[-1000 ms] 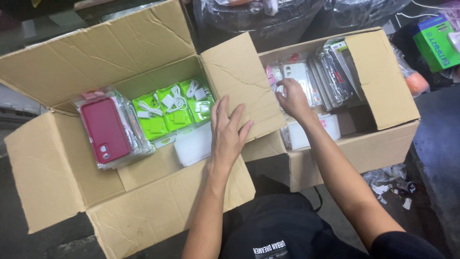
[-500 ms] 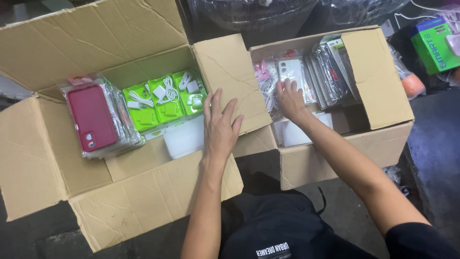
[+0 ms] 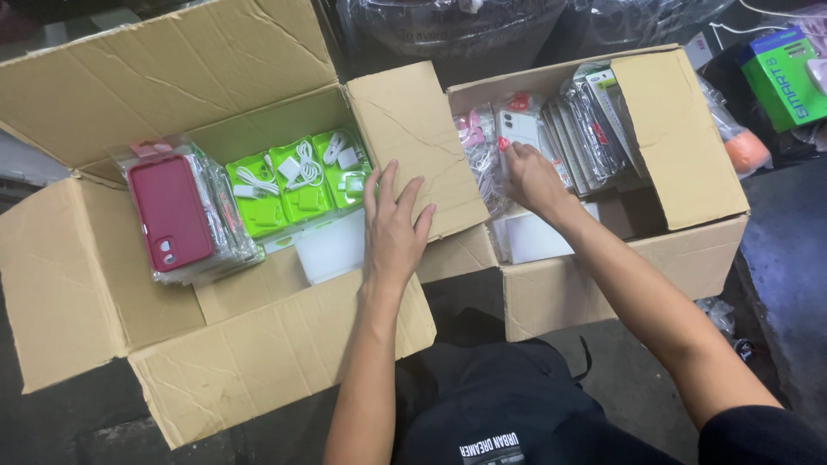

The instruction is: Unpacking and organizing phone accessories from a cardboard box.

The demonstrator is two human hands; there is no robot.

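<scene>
The left hand [image 3: 394,231] lies flat, fingers spread and loose, on the inner cardboard flap [image 3: 419,146] of the large box [image 3: 215,362] on the left, gripping nothing. The right hand [image 3: 532,178] reaches into the smaller box [image 3: 603,284] on the right, its fingertips pressed against a clear packet holding a white phone case [image 3: 520,129]; it seems to pinch the packet's edge, though the fingers hide the grasp, so I cannot tell whether it is truly held.

That packet stands at the far left of the smaller box, in a row of upright clear-sleeved phone cases [image 3: 586,129] that runs rightward, with pink-trimmed packets [image 3: 475,142] just beside it. Nearer the person, under the forearm, lies a flat white package [image 3: 534,237]. The raised flap between the two boxes blocks part of the row from view.

In the large box, a stack of clear sleeves topped by a dark red phone case [image 3: 170,213] sits at the left. To its right are bright green square packs [image 3: 297,181] showing white cables and chargers, and a white rounded box [image 3: 330,247] sits just near of them. At the far right, outside both boxes, stands a green carton [image 3: 786,77], with an orange rounded object [image 3: 746,151] below it.
</scene>
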